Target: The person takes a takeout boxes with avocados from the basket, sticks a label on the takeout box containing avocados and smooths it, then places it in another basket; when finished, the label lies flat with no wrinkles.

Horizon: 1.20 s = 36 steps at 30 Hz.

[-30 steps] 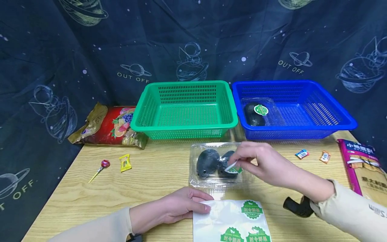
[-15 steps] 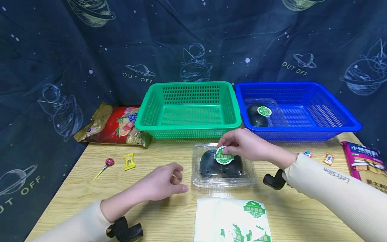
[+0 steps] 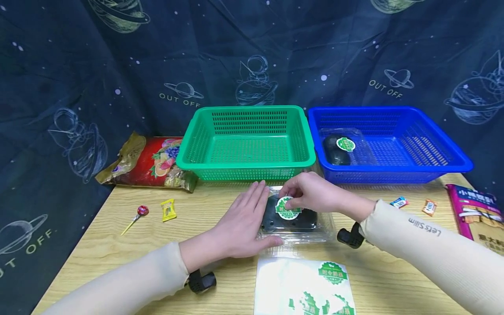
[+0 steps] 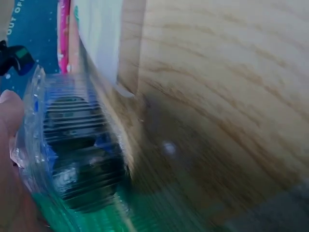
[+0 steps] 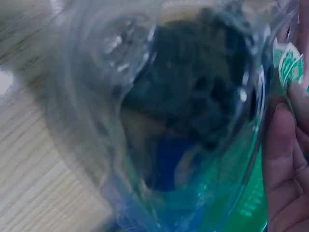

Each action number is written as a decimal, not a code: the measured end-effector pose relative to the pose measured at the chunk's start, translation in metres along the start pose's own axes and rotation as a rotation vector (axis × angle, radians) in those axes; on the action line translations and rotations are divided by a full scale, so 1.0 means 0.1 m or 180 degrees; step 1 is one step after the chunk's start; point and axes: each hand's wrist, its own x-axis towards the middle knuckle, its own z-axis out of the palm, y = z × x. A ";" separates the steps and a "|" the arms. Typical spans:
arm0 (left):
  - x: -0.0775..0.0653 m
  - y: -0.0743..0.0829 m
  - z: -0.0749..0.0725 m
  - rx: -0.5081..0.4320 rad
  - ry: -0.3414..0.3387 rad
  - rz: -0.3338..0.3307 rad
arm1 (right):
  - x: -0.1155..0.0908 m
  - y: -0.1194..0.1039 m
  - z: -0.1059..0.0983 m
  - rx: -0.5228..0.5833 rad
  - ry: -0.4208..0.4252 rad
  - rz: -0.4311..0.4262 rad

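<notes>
A clear plastic clamshell box (image 3: 323,234) lies on the table with dark, smooth, rounded items (image 3: 271,216) inside, avocado-like in shape. My left hand (image 3: 243,225) rests flat along the box's left side, fingers straight and thumb near its front edge. A round green and white sticker (image 3: 288,209) sits over the lid. My right hand (image 3: 313,192) pinches that sticker, its thumb across the face and its fingers curled behind the upper edge. In the right wrist view, the sticker (image 5: 289,63) shows between the fingertips, right at the lid. A sticker sheet (image 3: 295,280) lies in front.
Behind the box stand a green basket (image 3: 244,167) and a blue basket (image 3: 393,167), the latter holding another labelled box (image 3: 364,153). On the left are a red bag (image 3: 149,164), a lollipop (image 3: 142,211) and a yellow candy (image 3: 168,210). Two small candies (image 3: 429,207) and a purple packet (image 3: 476,210) lie right.
My left hand has let go of the sticker sheet and moved up onto the box's left side. My right hand has brought the sticker from above the box's right part to the lid's middle.
</notes>
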 end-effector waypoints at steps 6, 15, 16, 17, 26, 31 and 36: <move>0.03 0.01 0.00 -0.0052 -0.0142 -0.0065 | 0.01 -0.05 0.03 -0.0227 0.0058 0.0070; 0.05 0.02 -0.01 -0.0054 -0.0267 -0.0074 | 0.01 -0.07 0.08 -0.0399 0.0145 0.0073; 0.05 0.02 -0.01 -0.0045 -0.0269 -0.0075 | 0.01 -0.07 0.09 -0.0441 0.0158 0.0042; 0.05 0.02 -0.01 -0.0035 -0.0274 -0.0076 | 0.02 -0.07 0.10 -0.0471 0.0166 0.0015; 0.05 0.02 0.00 -0.0029 -0.0266 -0.0061 | 0.03 -0.12 0.16 -0.0866 0.0262 -0.0122; 0.05 0.02 0.00 -0.0016 -0.0287 -0.0069 | -0.05 -0.11 0.18 -0.1199 0.0396 -0.0310; 0.04 0.02 0.00 0.0012 -0.0283 -0.0083 | -0.25 -0.09 0.18 -0.1840 0.0319 -0.0878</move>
